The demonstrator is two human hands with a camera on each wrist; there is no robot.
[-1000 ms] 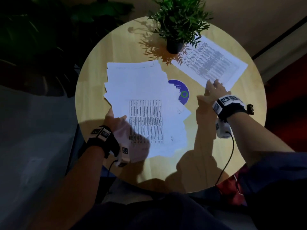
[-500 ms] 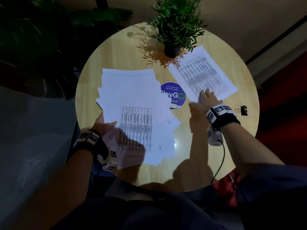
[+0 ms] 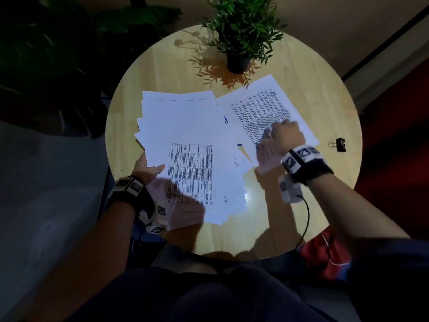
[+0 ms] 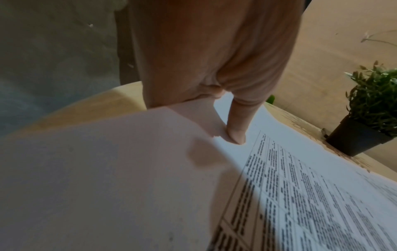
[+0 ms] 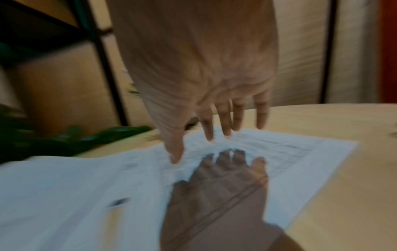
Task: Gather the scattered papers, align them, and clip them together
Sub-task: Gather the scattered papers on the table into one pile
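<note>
Two hands: left hand (image 3: pixel 148 167) pinches paper stack (image 3: pixel 185 145), fingers hidden beneath; right hand (image 3: pixel 282 139) spread flat on blurred sheet (image 3: pixel 267 108).

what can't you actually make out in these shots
- Left hand fingers: under the fanned stack in the head view; the left wrist view shows only the thumb on top.
- Printed tables: too small or blurred in all views.
- Blue round sticker: nearly covered by papers.
- Right hand on the single sheet: motion-blurred, contact unclear.
- Binder clip: tiny, dim.
</note>
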